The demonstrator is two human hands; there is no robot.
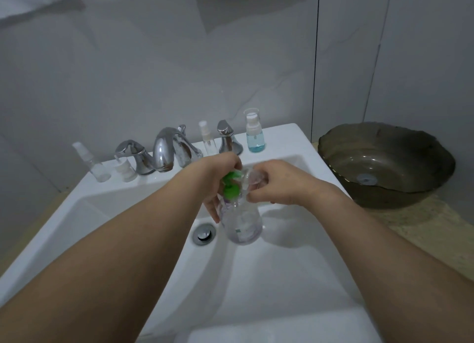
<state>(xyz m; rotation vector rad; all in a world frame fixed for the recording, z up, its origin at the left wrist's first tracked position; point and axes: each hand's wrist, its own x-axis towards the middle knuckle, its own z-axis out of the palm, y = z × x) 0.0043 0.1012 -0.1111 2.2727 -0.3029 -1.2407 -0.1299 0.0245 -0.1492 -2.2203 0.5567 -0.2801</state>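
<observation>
Clear plastic bottle (242, 224) with a green pump head (230, 186) and a pale printed label. It is held in the air in front of the faucet (166, 147) and a little to its right, over the basin of the white sink (282, 278). Its base is tipped toward the person. It looks near empty, though blur leaves this uncertain.

Left hand (218, 178): fingers curled round the bottle's neck and shoulder, beside the green head; thumb hidden.

Right hand (284, 183): fingertips pinch a small clear container (252, 180) held close against the pump head. Whether the two touch cannot be told.

Handling, as judged: the bottle is light and thin-walled, and likely to give under a squeeze. It is smooth and probably wet and slippery this close to a faucet. The best hold is the neck under the pump collar, where the shoulder stops a slide; the wide body suits a full palm. The small container is the easier piece to drop, so pinch it at the sides.

Also present:
- drain (204, 233), in front of the faucet
- blue-liquid bottle (254, 135) and slim spray bottle (208, 140), right of the faucet
- another spray bottle (92, 163), left of the faucet
- brown glass bowl (384, 163), far right of the faucet
</observation>
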